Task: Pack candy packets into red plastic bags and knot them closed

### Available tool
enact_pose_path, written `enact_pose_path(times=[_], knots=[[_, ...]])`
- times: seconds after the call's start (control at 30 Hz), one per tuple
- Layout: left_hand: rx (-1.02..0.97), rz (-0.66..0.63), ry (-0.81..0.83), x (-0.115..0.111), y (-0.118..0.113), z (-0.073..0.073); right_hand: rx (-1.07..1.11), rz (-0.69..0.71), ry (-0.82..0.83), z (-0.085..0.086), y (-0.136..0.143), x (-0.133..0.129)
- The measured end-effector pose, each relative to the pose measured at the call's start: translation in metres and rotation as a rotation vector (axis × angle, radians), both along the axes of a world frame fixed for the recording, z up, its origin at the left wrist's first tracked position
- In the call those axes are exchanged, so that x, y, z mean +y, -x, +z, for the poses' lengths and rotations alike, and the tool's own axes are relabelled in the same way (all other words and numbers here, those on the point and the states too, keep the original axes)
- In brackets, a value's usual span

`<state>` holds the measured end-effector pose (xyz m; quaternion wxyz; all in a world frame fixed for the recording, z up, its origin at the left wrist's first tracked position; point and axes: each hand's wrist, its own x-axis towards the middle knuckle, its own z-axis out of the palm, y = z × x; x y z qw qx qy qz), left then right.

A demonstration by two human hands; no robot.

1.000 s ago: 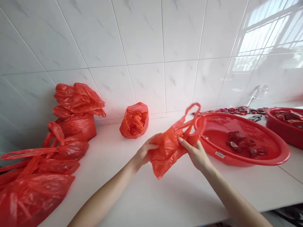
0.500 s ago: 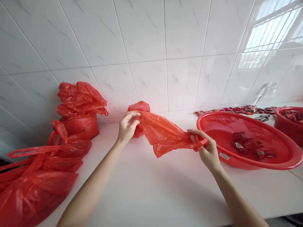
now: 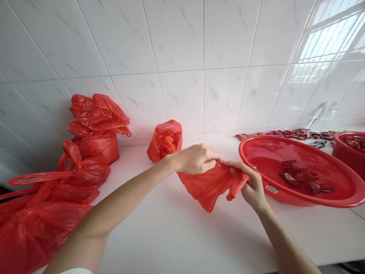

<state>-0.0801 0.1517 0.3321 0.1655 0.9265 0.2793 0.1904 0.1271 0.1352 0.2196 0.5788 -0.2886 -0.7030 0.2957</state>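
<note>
A thin red plastic bag (image 3: 207, 186) hangs bunched between my two hands above the white counter. My right hand (image 3: 251, 180) is closed around its gathered end, and a loose twist of plastic droops below the fingers. My left hand (image 3: 201, 158) pinches the bag's upper edge, its fingertips close by my right thumb. Behind my left forearm, near the wall, stands an open-topped red bag (image 3: 168, 140) with crumpled red plastic inside. Just to the right of my right hand is a large red perforated basket (image 3: 285, 140) with several red wrapped packets (image 3: 305, 174) in the bottom.
Filled red bags (image 3: 97, 146) are piled along the left side. A second red container (image 3: 349, 152) holds more packets at the far right. Small packets (image 3: 296, 134) lie along the wall behind the basket, near black-handled scissors (image 3: 318, 144). White tiles (image 3: 182, 95) rise behind the counter (image 3: 159, 228).
My left hand has moved right along the bag to beside my right hand. The stretched bag is now slack and hanging, and the open-topped bag behind shows more fully.
</note>
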Motion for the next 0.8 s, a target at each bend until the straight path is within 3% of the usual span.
enact_pose_path(times=[0.27,0.47,0.6,0.7,0.8], knots=[[0.485,0.259,0.129,-0.011,0.009,0.016,0.012,0.006,-0.206,0.000,-0.001,0.001],[0.698,0.332,0.171,-0.019,0.013,-0.001,-0.038,0.016,-0.220,-0.001,-0.006,0.002],[0.821,0.400,0.196,-0.025,0.012,-0.012,-0.009,0.030,-0.188,0.024,-0.021,-0.011],[0.848,0.395,0.185,-0.031,0.005,-0.014,0.006,0.046,-0.338,0.053,-0.019,-0.027],[0.877,0.398,0.185,-0.035,-0.002,-0.015,-0.497,0.196,-0.410,0.068,0.002,-0.031]])
